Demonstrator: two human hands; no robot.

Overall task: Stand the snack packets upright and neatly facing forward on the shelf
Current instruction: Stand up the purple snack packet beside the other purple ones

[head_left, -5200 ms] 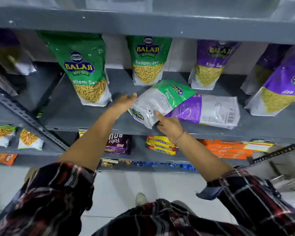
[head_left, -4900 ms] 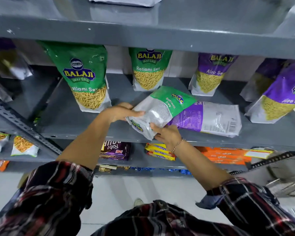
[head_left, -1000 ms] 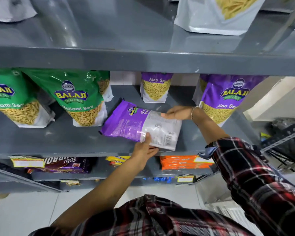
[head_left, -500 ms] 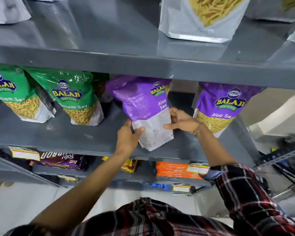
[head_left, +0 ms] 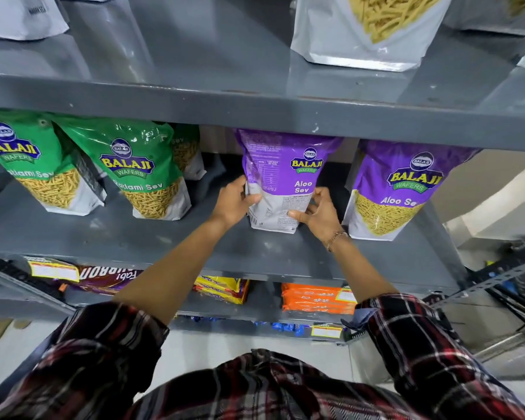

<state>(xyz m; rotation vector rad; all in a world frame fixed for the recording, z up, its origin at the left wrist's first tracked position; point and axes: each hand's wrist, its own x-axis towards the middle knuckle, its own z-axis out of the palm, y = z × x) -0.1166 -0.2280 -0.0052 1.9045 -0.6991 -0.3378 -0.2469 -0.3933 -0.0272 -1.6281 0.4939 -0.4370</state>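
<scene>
A purple Aloo Sev packet [head_left: 285, 177] stands upright on the grey middle shelf [head_left: 164, 241], its printed back panel turned toward me. My left hand [head_left: 235, 200] grips its lower left edge and my right hand [head_left: 317, 212] grips its lower right edge. To its right stands another purple Aloo Sev packet [head_left: 397, 192], front forward. Left of my hands, two green Ratlami Sev packets [head_left: 140, 174] [head_left: 34, 168] stand upright facing front, with a third green packet [head_left: 188, 153] partly hidden behind.
The upper shelf's edge [head_left: 255, 113] hangs just above the packet tops and carries white-bottomed packets [head_left: 364, 28]. Below, a lower shelf holds a dark biscuit pack [head_left: 103, 275], yellow packs [head_left: 222, 289] and orange packs [head_left: 315, 300]. Bare shelf surface lies in front of my hands.
The purple packet, lying flat a second ago, has been lifted, tipped up and set standing on the shelf between both hands. Earlier a green packet was handled the same way.
</scene>
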